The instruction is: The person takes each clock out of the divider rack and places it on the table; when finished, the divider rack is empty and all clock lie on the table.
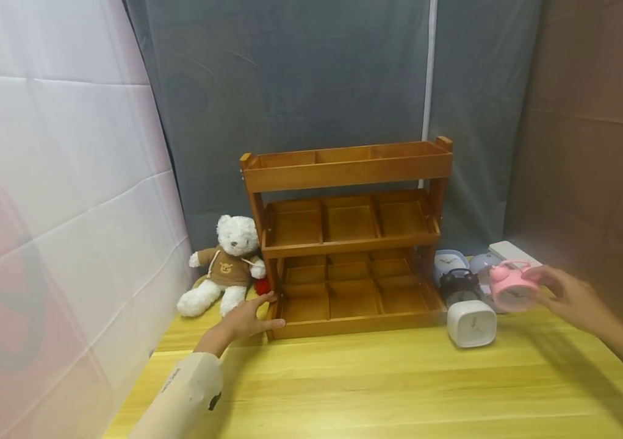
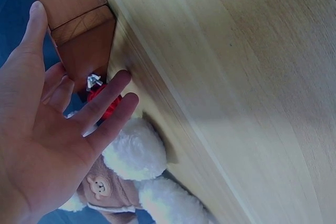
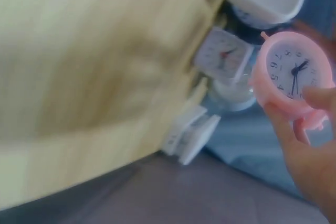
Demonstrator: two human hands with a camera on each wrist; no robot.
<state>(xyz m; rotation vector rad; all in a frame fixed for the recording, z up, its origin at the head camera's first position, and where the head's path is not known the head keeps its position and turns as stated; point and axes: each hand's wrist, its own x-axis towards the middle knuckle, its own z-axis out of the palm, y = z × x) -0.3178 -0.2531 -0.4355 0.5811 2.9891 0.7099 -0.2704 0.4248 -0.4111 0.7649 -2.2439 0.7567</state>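
A pink twin-bell alarm clock (image 1: 509, 285) is in my right hand (image 1: 577, 303), raised a little over the other clocks at the right. The right wrist view shows its round dial (image 3: 286, 69), with thumb and fingers pinching the case. Beside the lower left corner of a brown wooden rack (image 1: 349, 177) is my left hand (image 1: 241, 322), its thumb across the front edge. In the left wrist view its fingers (image 2: 107, 100) spread loosely, some lying along the rack's end (image 2: 84, 24).
A white square clock (image 1: 471, 324), a black twin-bell clock (image 1: 458, 280) and a blue clock (image 1: 450, 261) crowd the rack's right end. A white teddy bear (image 1: 237, 236) in a brown sweater sits at the left, near a red object (image 1: 262, 286). Cloth walls (image 1: 333, 73) surround the table (image 1: 344, 390).
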